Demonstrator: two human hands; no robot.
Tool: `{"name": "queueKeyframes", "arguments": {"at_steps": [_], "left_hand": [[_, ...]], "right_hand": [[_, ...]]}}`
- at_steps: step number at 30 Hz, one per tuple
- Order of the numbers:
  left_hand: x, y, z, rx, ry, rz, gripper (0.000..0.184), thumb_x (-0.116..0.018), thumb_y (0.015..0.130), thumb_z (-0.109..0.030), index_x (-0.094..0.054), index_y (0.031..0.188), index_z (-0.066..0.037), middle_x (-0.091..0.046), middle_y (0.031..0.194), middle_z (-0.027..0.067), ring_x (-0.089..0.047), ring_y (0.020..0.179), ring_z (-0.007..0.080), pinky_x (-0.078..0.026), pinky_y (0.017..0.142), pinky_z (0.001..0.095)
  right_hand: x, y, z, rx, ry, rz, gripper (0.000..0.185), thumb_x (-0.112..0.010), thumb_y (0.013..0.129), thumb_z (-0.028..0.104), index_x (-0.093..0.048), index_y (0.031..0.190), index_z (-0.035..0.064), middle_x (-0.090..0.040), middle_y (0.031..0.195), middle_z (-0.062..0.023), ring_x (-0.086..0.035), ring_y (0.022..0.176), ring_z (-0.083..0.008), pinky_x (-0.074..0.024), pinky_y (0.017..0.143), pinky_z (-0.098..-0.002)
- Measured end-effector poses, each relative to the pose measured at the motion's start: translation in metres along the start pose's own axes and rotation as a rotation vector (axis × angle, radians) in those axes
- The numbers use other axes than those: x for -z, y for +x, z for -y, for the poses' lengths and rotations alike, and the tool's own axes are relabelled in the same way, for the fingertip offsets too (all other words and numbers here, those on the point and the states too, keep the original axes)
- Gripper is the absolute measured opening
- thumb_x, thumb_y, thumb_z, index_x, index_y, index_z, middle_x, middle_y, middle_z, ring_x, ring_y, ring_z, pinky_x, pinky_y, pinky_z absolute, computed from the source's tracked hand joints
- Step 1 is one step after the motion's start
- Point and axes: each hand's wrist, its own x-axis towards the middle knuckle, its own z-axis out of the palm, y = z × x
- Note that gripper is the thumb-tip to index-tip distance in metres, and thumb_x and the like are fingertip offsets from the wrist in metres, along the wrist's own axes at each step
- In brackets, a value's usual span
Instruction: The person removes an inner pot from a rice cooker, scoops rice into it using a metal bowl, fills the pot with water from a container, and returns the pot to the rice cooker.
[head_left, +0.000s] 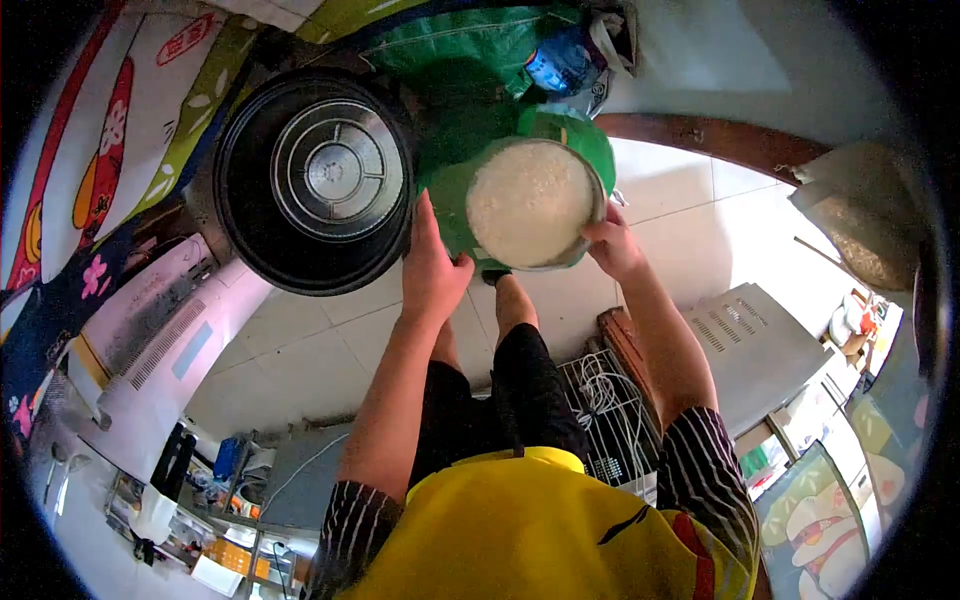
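Observation:
My right hand (pixel 614 246) is closed on the right rim of a round metal bowl (pixel 594 222). White grains that look like rice (pixel 530 205) fill the bowl almost to its edge. To the left, my left hand (pixel 436 262) has its fingers stretched forward and its thumb apart, beside the right rim of a large round black tub (pixel 345 277); whether it touches the rim I cannot tell. A clear ringed lid-like disc (pixel 340 170) shows within the tub's rim. Green bag material (pixel 440 180) lies between tub and bowl, partly hidden beneath the bowl.
A dark green sack (pixel 470 45) and a blue package (pixel 565 65) lie at the back. A pale, vented appliance (pixel 165 340) stands left. Right are a grey metal box (pixel 757 345) and a wire rack (pixel 605 400) with white cables. Pale tiles (pixel 320 350) cover the floor.

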Motion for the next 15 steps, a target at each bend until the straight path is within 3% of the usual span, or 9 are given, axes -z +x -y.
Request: {"name": "queueKeyframes", "arguments": {"at_steps": [4, 5, 8, 9, 12, 14, 15], "left_hand": [[-0.003, -0.001, 0.000, -0.023, 0.012, -0.045, 0.097, -0.073, 0.076, -0.009, -0.016, 0.155, -0.008, -0.021, 0.157, 0.0261, -0.048, 0.130, 0.0442, -0.053, 0.094, 0.0461], [0.000, -0.002, -0.006, 0.001, -0.022, -0.063, 0.091, -0.074, 0.077, -0.013, -0.025, 0.153, -0.013, -0.020, 0.158, 0.0259, -0.057, 0.118, 0.0453, -0.058, 0.083, 0.0457], [0.003, -0.009, -0.010, -0.025, 0.056, -0.100, 0.084, -0.073, 0.078, -0.014, -0.032, 0.151, -0.014, -0.023, 0.157, 0.0248, -0.061, 0.112, 0.0440, -0.059, 0.077, 0.0430], [0.007, -0.016, -0.006, -0.089, 0.041, -0.150, 0.072, -0.071, 0.079, -0.012, -0.041, 0.144, -0.010, -0.027, 0.155, 0.0242, -0.063, 0.109, 0.0422, -0.060, 0.073, 0.0414], [0.018, -0.050, 0.014, -0.110, -0.052, -0.188, 0.059, -0.069, 0.080, -0.010, -0.047, 0.135, -0.006, -0.029, 0.154, 0.0247, -0.065, 0.103, 0.0393, -0.060, 0.070, 0.0425], [0.028, -0.078, 0.032, 0.088, -0.238, -0.232, 0.045, -0.069, 0.084, -0.011, -0.052, 0.125, -0.004, -0.042, 0.140, 0.0214, -0.065, 0.081, 0.0278, -0.056, 0.069, 0.0372], [0.029, -0.090, 0.051, 0.213, -0.321, -0.305, 0.044, -0.068, 0.086, -0.013, -0.052, 0.126, -0.004, -0.045, 0.134, 0.0196, -0.062, 0.078, 0.0252, -0.055, 0.070, 0.0356]], "right_hand": [[-0.015, -0.039, 0.025, 0.016, 0.020, -0.034, 0.069, -0.056, 0.072, 0.003, -0.044, 0.140, 0.0002, -0.058, 0.131, -0.0126, -0.056, 0.121, -0.0266, -0.0468, 0.101, -0.0402], [-0.029, -0.046, 0.033, 0.037, -0.026, -0.067, 0.072, -0.060, 0.073, 0.007, -0.041, 0.142, -0.0007, -0.056, 0.134, -0.0139, -0.056, 0.121, -0.0277, -0.0457, 0.103, -0.0407], [-0.054, -0.051, 0.049, 0.007, -0.018, -0.009, 0.074, -0.059, 0.072, 0.003, -0.040, 0.144, 0.0030, -0.057, 0.131, -0.0120, -0.055, 0.120, -0.0253, -0.0470, 0.099, -0.0371], [-0.076, -0.051, 0.056, 0.014, -0.013, 0.017, 0.075, -0.060, 0.072, 0.004, -0.040, 0.144, 0.0034, -0.057, 0.130, -0.0122, -0.057, 0.118, -0.0253, -0.0490, 0.096, -0.0372], [-0.130, -0.042, 0.061, 0.018, -0.022, 0.067, 0.074, -0.060, 0.073, 0.005, -0.040, 0.144, 0.0032, -0.057, 0.129, -0.0116, -0.058, 0.116, -0.0244, -0.0497, 0.096, -0.0377], [-0.162, -0.030, 0.054, 0.014, -0.053, 0.086, 0.073, -0.060, 0.073, 0.004, -0.041, 0.144, 0.0041, -0.057, 0.129, -0.0109, -0.058, 0.115, -0.0241, -0.0506, 0.095, -0.0375], [-0.177, -0.022, 0.049, 0.013, -0.068, 0.096, 0.073, -0.060, 0.074, 0.004, -0.041, 0.144, 0.0045, -0.057, 0.129, -0.0106, -0.058, 0.115, -0.0240, -0.0511, 0.094, -0.0374]]}}
